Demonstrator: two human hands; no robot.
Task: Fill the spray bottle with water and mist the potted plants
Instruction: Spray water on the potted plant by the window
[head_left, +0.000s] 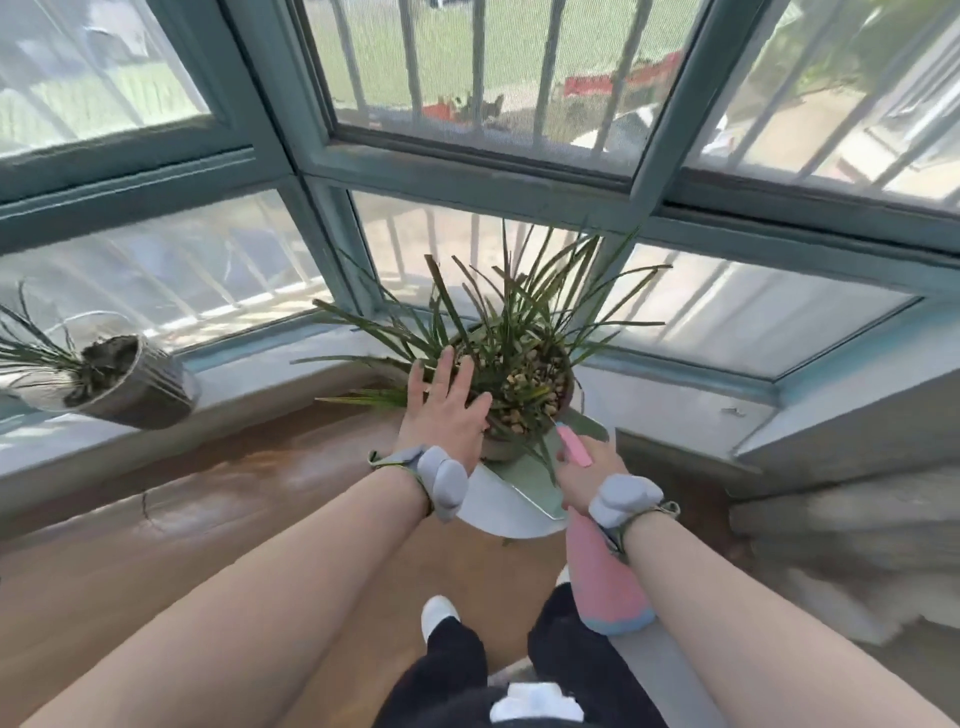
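Spray bottle (605, 577) gripped in your right hand (582, 478), nozzle at potted plant (524, 364) for misting; left hand (447, 410), fingers spread, seemingly steadies it.

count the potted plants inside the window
2. The centre plant stands on a white stand, left hand at its rim; the far-left plant sits on the sill. Others may be out of frame.

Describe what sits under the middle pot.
The pot stands on a pale green tray, which lies on a round white stand. The left hand and leaves cover the pot's left side; the stand's underside is hidden.
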